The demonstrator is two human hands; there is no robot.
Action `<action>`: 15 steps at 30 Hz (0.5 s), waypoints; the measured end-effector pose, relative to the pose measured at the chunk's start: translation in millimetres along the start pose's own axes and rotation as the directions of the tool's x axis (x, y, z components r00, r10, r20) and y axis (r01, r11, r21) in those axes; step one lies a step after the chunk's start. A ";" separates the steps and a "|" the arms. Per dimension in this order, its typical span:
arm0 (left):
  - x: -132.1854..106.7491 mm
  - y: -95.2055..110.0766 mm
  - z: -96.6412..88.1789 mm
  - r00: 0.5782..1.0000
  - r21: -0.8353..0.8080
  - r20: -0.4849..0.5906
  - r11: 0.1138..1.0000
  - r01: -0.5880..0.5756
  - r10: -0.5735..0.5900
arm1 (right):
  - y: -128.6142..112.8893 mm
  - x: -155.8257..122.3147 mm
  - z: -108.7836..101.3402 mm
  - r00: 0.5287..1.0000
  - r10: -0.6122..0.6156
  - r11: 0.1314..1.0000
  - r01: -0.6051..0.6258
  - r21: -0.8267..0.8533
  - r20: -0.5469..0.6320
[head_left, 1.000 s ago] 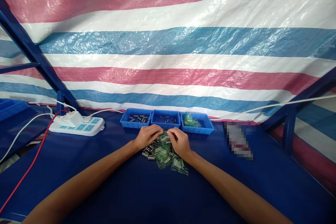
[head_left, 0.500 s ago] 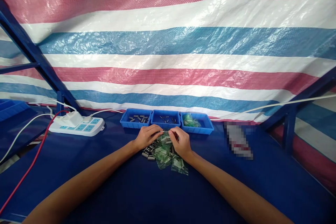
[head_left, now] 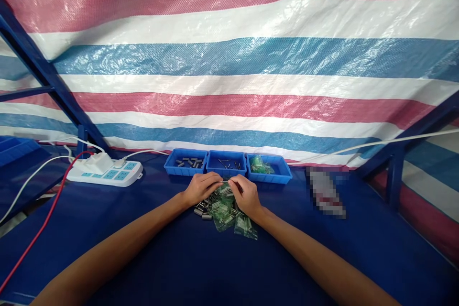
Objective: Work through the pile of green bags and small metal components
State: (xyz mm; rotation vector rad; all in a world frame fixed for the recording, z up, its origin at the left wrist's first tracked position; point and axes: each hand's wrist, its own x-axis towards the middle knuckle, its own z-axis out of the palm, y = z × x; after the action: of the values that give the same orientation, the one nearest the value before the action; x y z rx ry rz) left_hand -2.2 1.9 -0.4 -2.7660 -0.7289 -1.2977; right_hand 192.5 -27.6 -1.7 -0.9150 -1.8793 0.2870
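Note:
My left hand (head_left: 201, 188) is closed, its fingertips pinching one end of a thin metal pin (head_left: 224, 181). At the other end, my right hand (head_left: 247, 197) grips the same pin between thumb and forefinger. It lies roughly level between them; its exact shape is too small to make out. Beneath and just in front of both hands is a pile of green-tinted clear plastic bags (head_left: 223, 213) with small metal parts inside. Loose grey metal cylinders (head_left: 206, 217) lie at the pile's left edge. Part of the pile is hidden by my hands.
Behind my hands stand three blue bins: the left bin (head_left: 184, 171) holds grey cylinders, the middle bin (head_left: 226, 172) thin metal pieces, the right bin (head_left: 276, 178) green bags. A white power strip (head_left: 125, 174) with cables sits left. A blurred item (head_left: 326, 193) lies right on the blue table (head_left: 229, 272).
Hardly anything differs. My fingers have shifted slightly on the pin, and the right hand has moved a touch to the left. The bins and pile stay put.

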 end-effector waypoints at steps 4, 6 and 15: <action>0.7 0.3 -0.3 1.000 -0.006 -0.001 1.000 -0.001 0.001 | -0.7 0.7 -0.4 1.000 -0.003 1.000 0.003 -0.001 0.000; 0.7 -0.1 0.1 1.000 -0.016 -0.008 1.000 0.000 -0.001 | -1.0 0.7 -0.5 1.000 -0.001 1.000 0.001 -0.003 0.000; 2.4 1.3 0.4 0.999 -0.011 -0.039 1.000 0.021 -0.022 | -1.3 0.0 -1.3 1.000 0.012 1.000 -0.012 0.004 -0.018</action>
State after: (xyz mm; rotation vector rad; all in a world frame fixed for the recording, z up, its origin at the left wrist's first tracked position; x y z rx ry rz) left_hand -0.1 1.9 1.3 -2.7401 -0.7539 -1.3588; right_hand 193.0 -28.7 -0.3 -0.9236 -1.8569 0.2888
